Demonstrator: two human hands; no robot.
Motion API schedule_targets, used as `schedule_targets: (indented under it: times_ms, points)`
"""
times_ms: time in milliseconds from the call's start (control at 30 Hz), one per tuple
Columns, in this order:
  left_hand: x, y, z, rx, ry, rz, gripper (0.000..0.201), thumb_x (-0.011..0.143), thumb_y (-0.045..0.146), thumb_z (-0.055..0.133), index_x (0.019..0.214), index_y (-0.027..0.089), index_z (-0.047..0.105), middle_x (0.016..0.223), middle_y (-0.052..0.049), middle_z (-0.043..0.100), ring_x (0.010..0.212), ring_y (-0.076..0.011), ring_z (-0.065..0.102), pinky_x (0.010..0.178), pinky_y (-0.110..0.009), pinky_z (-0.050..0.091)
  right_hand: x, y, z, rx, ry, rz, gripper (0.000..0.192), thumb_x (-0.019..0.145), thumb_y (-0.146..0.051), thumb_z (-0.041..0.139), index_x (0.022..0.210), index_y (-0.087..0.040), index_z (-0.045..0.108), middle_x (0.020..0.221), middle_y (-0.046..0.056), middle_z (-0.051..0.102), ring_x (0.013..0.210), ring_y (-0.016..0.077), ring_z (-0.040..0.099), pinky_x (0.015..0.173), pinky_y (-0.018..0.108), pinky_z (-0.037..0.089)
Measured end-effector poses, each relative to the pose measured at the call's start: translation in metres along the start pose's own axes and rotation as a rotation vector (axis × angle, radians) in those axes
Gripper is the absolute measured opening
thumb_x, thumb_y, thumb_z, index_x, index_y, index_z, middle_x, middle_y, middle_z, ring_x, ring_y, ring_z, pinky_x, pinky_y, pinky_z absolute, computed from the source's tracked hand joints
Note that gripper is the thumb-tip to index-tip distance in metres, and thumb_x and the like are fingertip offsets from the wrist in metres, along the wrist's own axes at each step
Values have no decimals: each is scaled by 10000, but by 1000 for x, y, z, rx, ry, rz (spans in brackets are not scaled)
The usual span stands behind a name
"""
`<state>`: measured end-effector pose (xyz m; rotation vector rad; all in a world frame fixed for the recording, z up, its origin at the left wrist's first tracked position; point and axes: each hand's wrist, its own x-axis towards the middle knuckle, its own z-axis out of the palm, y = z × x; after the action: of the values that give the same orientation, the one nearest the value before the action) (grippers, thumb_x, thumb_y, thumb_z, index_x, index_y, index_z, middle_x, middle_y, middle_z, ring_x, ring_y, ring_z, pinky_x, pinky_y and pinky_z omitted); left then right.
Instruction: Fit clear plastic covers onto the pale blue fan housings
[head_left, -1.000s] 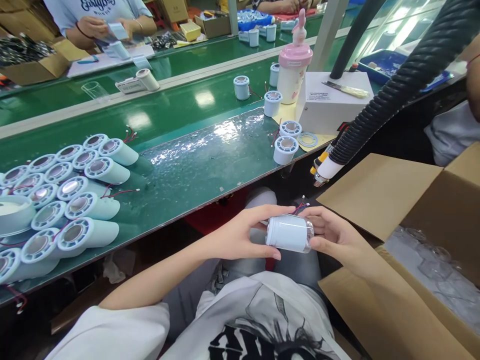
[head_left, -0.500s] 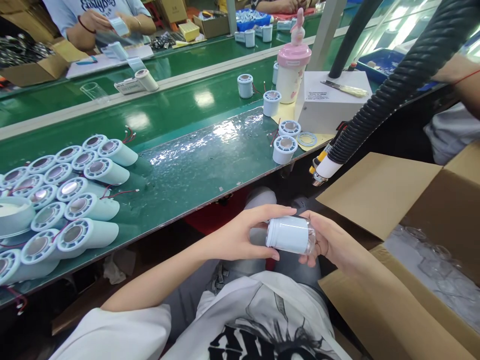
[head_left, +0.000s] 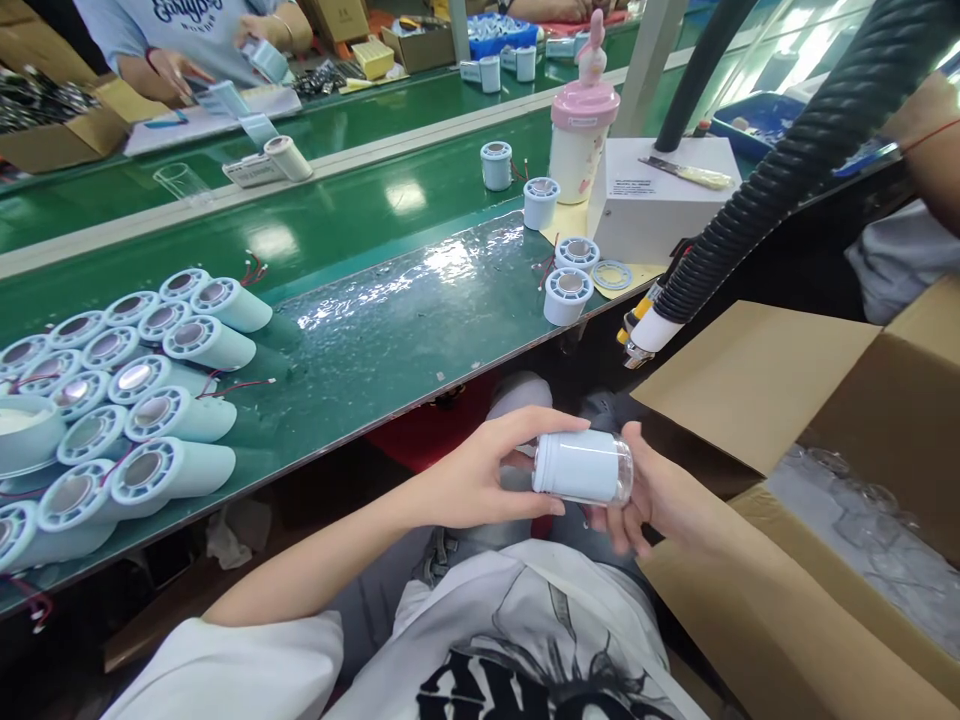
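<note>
— What is being held?
— A short pale-blue plastic cylinder with a clear cap on one end [head_left: 583, 467], lying on its side above the lap, below the green table edge [head_left: 420, 400].
— And the grip?
— The left hand [head_left: 480, 475] pinches its ridged end, thumb over, fingers under. The right hand [head_left: 652, 495] cups the clear end, fingers curled beneath. A cardboard box [head_left: 757, 390] stands open beside it.

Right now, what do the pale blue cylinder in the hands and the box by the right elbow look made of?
Pale blue cylinder: matte moulded plastic, apparently; its right end looks clear and glossy. Brown open box: plain corrugated cardboard, dull, with creased flaps.
</note>
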<state>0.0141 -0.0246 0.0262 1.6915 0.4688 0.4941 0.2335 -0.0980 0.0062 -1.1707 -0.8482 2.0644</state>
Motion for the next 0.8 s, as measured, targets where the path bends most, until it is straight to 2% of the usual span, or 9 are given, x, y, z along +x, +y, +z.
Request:
schedule_targets:
  times_ms: [67, 100, 133, 200, 267, 400, 600, 667, 800]
  points:
    - [-2, 3, 1, -59, 25, -93, 654, 773, 269, 764, 1369, 257, 495, 1268, -111, 577, 1121, -235, 606, 883, -338, 565, -3, 7, -5, -214, 129, -345, 721, 818, -776, 496, 1224, -183, 557, 1019, 130, 707, 733, 207, 710, 557, 279, 601]
    - [-2, 4, 1, -99, 31, -136, 661, 780, 284, 757, 1379, 251, 479, 1247, -110, 586, 1087, -230, 620, 872, -342, 568, -5, 9, -8, -362, 181, -540, 698, 805, -682, 629, 1339, -258, 480, 1274, 134, 620, 974, 255, 690, 751, 363, 618]
    - [-3, 5, 1, -141, 30, -174, 668, 786, 301, 751, 1387, 248, 463, 1230, -108, 595, 1055, -227, 633, 858, -345, 572, -6, 11, -10, -523, 211, -714, 688, 806, -534, 731, 1394, -344, 429, 1457, 93, 482, 1187, 283, 593, 938, 433, 556]
    - [-3, 6, 1, -205, 5, -234, 681, 799, 339, 738, 1403, 246, 439, 1182, -103, 623, 973, -213, 657, 799, -332, 579, -10, 12, -13, -790, 209, -909, 669, 826, -245, 769, 1381, -448, 455, 1561, -5, 348, 1378, 288, 410, 1121, 492, 390]
    - [-1, 6, -1, -206, -20, -237, 728, 779, 365, 757, 1421, 250, 434, 1168, -101, 639, 931, -206, 664, 776, -323, 576, -13, 10, -13, -812, 175, -867, 599, 857, -151, 716, 1341, -446, 521, 1499, -2, 449, 1345, 273, 457, 1107, 472, 412]
    - [1, 7, -2, -160, -42, -150, 801, 726, 290, 809, 1440, 270, 445, 1357, -120, 562, 1140, -258, 611, 960, -387, 528, -15, 10, -9, -327, 118, -511, 493, 892, -335, 689, 1360, -369, 536, 1322, 58, 616, 1140, 262, 625, 931, 404, 559]
    - [-3, 0, 1, -367, -105, -271, 801, 781, 217, 759, 1481, 269, 374, 1335, -118, 591, 1132, -238, 634, 972, -401, 528, -16, 13, -5, -281, 165, -436, 403, 840, -256, 731, 1229, -342, 673, 1113, 17, 713, 680, 158, 686, 787, 359, 603]
    - [-2, -4, 2, -411, -119, -312, 835, 765, 207, 774, 1487, 267, 359, 1281, -111, 627, 1089, -226, 651, 943, -390, 539, -14, 12, -4, -256, 189, -381, 412, 808, -241, 753, 1209, -315, 692, 1054, 17, 736, 702, 178, 697, 794, 373, 605]
    - [6, -9, -1, -479, -90, -341, 788, 786, 206, 757, 1474, 256, 378, 1270, -106, 639, 1093, -215, 650, 940, -361, 531, -5, 7, -5, -70, 156, -357, 514, 707, -351, 847, 1194, -272, 701, 1125, 49, 730, 1008, 265, 689, 898, 404, 573]
